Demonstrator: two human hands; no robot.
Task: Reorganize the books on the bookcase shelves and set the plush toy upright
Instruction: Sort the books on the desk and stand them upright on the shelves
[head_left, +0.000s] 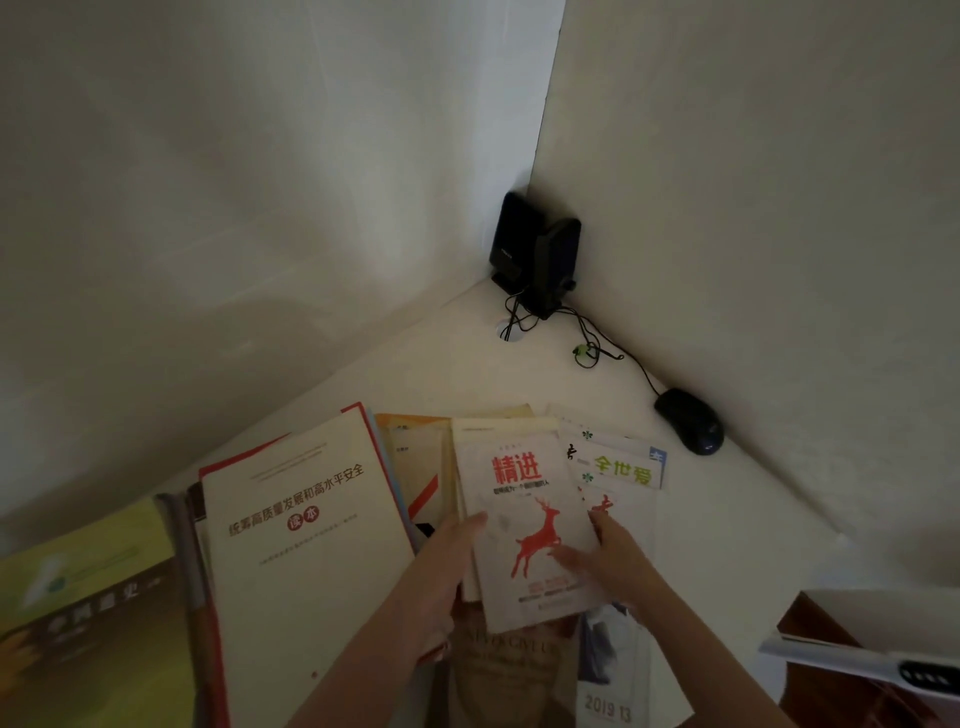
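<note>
A loose spread of books covers a white worktop (737, 525) set into a corner. On top, in the middle, lies a white book with a red deer (535, 525), resting on overlapping covers: a second deer copy (621, 512) and a magazine marked 2019 (608, 706) among them.

The risk is the slippery heap beneath. If the deer book is lifted or slid carelessly, the covers under it are likely to fan out or slide towards the near edge, and a one-sided lift may let it droop and bend. A large cream book with a red border (306, 519) lies just to the left, close enough to be nudged.

The left hand (441, 566) has its fingers (470, 525) straight, pressed along the book's left edge and holding nothing. The right hand (613, 556) rests its thumb on the cover with a finger along the right edge — whether the others curl underneath, I cannot tell.

No bookcase or plush toy is in sight. A black mouse (688, 422) and speakers (535, 254) sit well behind.
</note>
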